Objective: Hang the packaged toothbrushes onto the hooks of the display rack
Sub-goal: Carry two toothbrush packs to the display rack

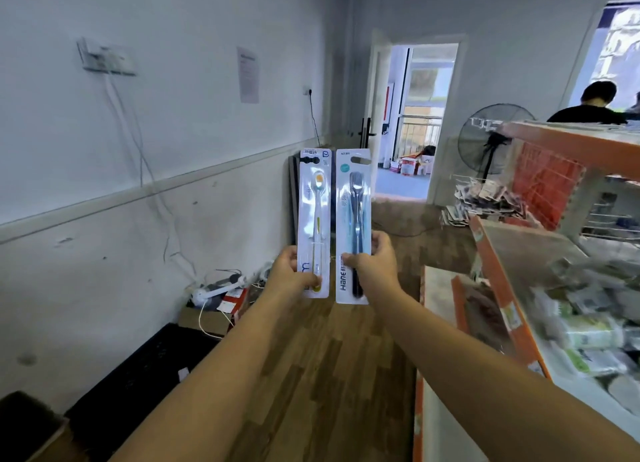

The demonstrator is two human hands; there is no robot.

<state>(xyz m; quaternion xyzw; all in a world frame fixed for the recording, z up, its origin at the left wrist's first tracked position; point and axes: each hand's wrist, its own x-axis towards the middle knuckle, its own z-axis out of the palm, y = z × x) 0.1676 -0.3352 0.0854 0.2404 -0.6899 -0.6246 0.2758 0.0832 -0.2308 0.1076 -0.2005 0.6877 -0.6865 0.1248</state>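
Holding both arms out straight, the person keeps two packs upright side by side at the centre of the view, well short of the rack. The left hand (290,271) pinches the lower end of the white-and-yellow toothbrush in its clear blister card (313,219), thumb on the front; the right hand (372,261) curls round the lower third of the dark blue toothbrush pair in a pale blue blister card (353,219). The two cards nearly touch along their long edges.

These look light and fairly stiff, though thin card may bend if gripped only at the bottom, and the glossy plastic could slip. A hold nearer the middle would likely steady the punched hang slot at each top edge for threading.

At three to four o'clock, the orange-edged shelf tray (498,309) holds blurred white and green packets. Further off at two o'clock, the orange wire-grid display rack (547,184) carries metal hooks (464,179), already loaded with small hanging packets. At eight o'clock an open cardboard box (204,318) on the wooden floor holds a white device and cable
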